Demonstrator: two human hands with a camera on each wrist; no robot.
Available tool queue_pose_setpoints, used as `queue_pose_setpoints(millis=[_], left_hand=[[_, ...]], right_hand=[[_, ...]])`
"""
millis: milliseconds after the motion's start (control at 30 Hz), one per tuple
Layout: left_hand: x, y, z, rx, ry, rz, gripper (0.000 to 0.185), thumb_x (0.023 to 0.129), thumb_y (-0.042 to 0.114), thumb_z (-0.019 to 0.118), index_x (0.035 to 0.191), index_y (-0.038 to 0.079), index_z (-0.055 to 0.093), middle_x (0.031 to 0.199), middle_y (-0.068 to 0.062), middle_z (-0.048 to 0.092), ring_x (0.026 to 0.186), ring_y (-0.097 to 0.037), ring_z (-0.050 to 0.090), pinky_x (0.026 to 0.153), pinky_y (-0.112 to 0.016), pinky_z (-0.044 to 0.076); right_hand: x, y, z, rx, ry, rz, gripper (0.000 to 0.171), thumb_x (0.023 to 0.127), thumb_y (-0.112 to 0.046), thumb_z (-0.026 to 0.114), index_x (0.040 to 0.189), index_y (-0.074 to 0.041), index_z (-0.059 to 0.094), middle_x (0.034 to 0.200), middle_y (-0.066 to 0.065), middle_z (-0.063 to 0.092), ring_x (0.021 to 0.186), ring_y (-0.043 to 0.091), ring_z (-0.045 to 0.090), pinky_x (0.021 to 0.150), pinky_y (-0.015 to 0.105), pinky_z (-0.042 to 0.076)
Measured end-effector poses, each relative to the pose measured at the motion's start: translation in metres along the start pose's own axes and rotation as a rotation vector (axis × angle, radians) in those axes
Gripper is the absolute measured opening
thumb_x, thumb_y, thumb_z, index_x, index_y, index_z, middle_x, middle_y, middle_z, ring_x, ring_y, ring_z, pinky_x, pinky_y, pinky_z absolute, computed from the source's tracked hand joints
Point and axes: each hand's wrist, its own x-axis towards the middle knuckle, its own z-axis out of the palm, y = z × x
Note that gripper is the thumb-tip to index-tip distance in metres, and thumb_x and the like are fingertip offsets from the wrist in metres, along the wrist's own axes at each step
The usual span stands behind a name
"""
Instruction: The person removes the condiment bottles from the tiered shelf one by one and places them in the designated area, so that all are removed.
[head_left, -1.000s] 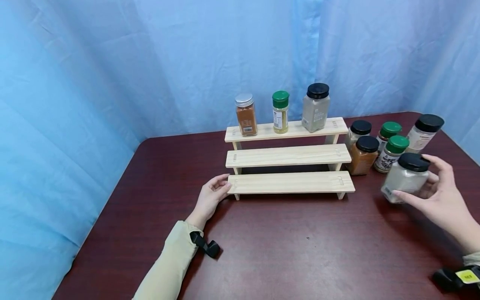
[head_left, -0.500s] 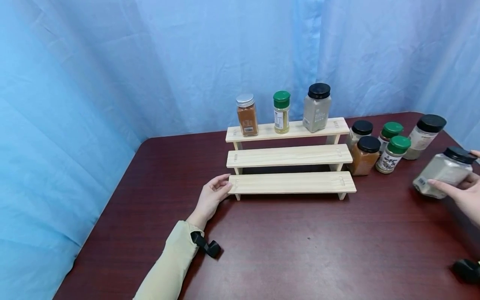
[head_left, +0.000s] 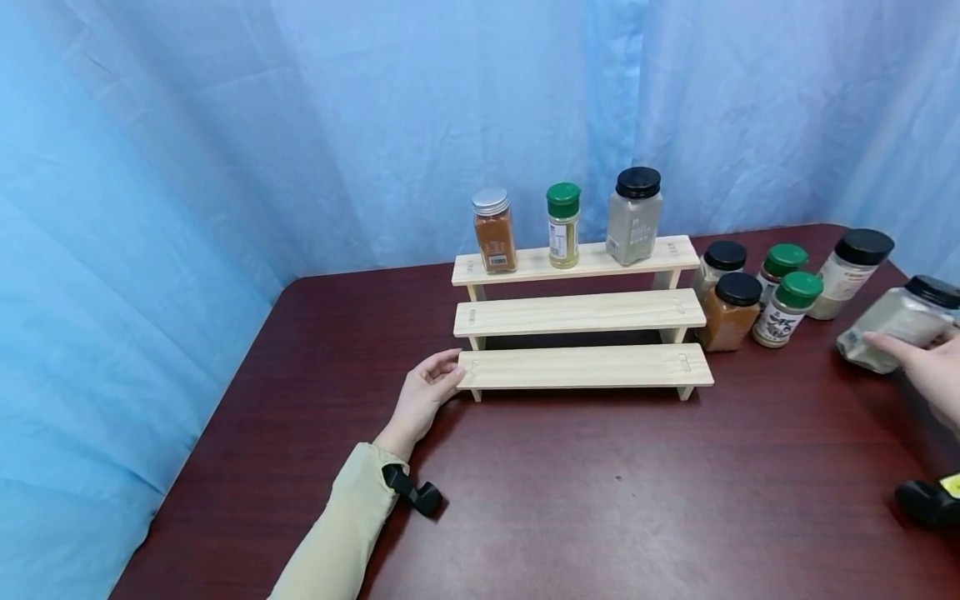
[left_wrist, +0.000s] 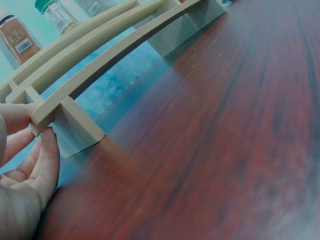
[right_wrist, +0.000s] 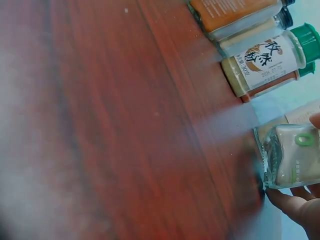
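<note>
At the left end of the three-step wooden spice rack, my left hand pinches the lowest board. In the left wrist view its fingertips lie right at the board's end. My right hand, partly cut off by the frame's right edge, grips a clear spice jar with pale contents and a black lid. The jar leans, lid toward the right, its base low over the tabletop. Seen from the right wrist, the glass jar sits between thumb and fingers, its lid out of frame.
On the top step stand a silver-lidded jar, a green-capped bottle and a black-lidded jar. Right of the rack cluster several more, among them an orange-brown jar, a green-capped cumin bottle and a tall black-lidded jar. Blue curtains hang behind.
My right hand has carried the pale jar rightward, away from the cluster, then slightly back toward the far side, and the jar now tilts more. My left hand stays at the rack's end.
</note>
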Motion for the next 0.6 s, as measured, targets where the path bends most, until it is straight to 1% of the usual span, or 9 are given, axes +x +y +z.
queue_pose_setpoints(millis=[67,100,133,167,267,333,467,567,600], left_hand=[[0.0,0.0,0.0,0.001,-0.001,-0.002,0.043,0.09,0.001,0.06,0.131,-0.007,0.05,0.09,0.0,0.054,0.073,-0.002,0.055,0.065,-0.015,0.049],[0.0,0.0,0.0,0.0,0.0,-0.006,0.043,0.09,0.001,0.06,0.131,-0.006,0.05,0.09,0.0,0.054,0.073,-0.002,0.055,0.066,-0.015,0.049],[0.0,0.0,0.0,-0.001,0.0,-0.01,0.043,0.09,0.001,0.06,0.131,-0.006,0.05,0.09,0.0,0.054,0.073,-0.002,0.055,0.066,-0.015,0.049],[0.0,0.0,0.0,0.0,0.0,-0.012,0.043,0.09,0.002,0.06,0.131,-0.006,0.05,0.091,0.0,0.054,0.074,-0.002,0.055,0.066,-0.015,0.049],[0.0,0.0,0.0,-0.005,0.001,-0.022,0.043,0.09,0.001,0.06,0.132,-0.005,0.05,0.091,0.0,0.054,0.074,-0.002,0.055,0.066,-0.015,0.049],[0.0,0.0,0.0,-0.005,0.001,-0.025,0.043,0.09,0.0,0.06,0.132,-0.005,0.05,0.091,0.0,0.054,0.074,-0.002,0.055,0.066,-0.015,0.049],[0.0,0.0,0.0,0.004,0.001,-0.022,0.043,0.091,0.0,0.059,0.132,-0.004,0.05,0.091,0.0,0.054,0.074,-0.002,0.055,0.066,-0.015,0.049],[0.001,0.0,0.0,0.009,0.001,-0.014,0.043,0.091,0.0,0.059,0.132,-0.005,0.05,0.09,0.001,0.054,0.074,-0.002,0.055,0.066,-0.015,0.049],[0.001,0.0,0.0,0.011,0.001,-0.011,0.042,0.09,0.0,0.059,0.131,-0.005,0.05,0.09,0.001,0.054,0.073,-0.002,0.055,0.065,-0.016,0.049]], right_hand=[[-0.001,-0.007,0.001,-0.067,0.002,-0.042,0.065,0.094,-0.023,0.052,0.149,-0.025,0.017,0.141,0.005,0.045,0.132,0.004,0.037,0.11,0.016,0.024],[-0.002,-0.01,0.002,-0.126,0.008,-0.06,0.071,0.094,-0.024,0.051,0.151,-0.021,0.008,0.148,0.015,0.036,0.138,0.013,0.032,0.114,0.026,0.023],[-0.002,-0.012,0.002,-0.184,0.024,-0.083,0.072,0.095,-0.023,0.05,0.151,-0.021,0.005,0.151,0.023,0.027,0.139,0.025,0.031,0.115,0.033,0.022],[-0.001,-0.013,0.003,-0.225,0.036,-0.108,0.074,0.094,-0.021,0.051,0.15,-0.02,0.003,0.149,0.03,0.026,0.134,0.027,0.038,0.113,0.032,0.027],[0.0,-0.015,0.004,-0.289,0.039,-0.182,0.077,0.093,-0.016,0.055,0.149,-0.013,0.003,0.143,0.036,0.03,0.121,0.041,0.045,0.105,0.021,0.03],[0.001,-0.017,0.004,-0.314,0.03,-0.217,0.079,0.09,-0.012,0.059,0.147,-0.009,0.004,0.137,0.039,0.034,0.108,0.037,0.048,0.086,0.014,0.033],[0.001,-0.022,0.006,-0.325,-0.036,-0.247,0.082,0.088,-0.006,0.059,0.143,-0.006,-0.001,0.133,0.045,0.031,0.107,0.052,0.041,0.086,0.044,0.04],[0.002,-0.023,0.007,-0.35,-0.065,-0.252,0.083,0.089,-0.004,0.059,0.142,-0.005,-0.005,0.132,0.047,0.029,0.107,0.059,0.036,0.085,0.066,0.03],[0.002,-0.023,0.007,-0.359,-0.064,-0.256,0.083,0.089,-0.004,0.058,0.142,-0.005,-0.005,0.132,0.047,0.029,0.107,0.06,0.036,0.085,0.067,0.03]])
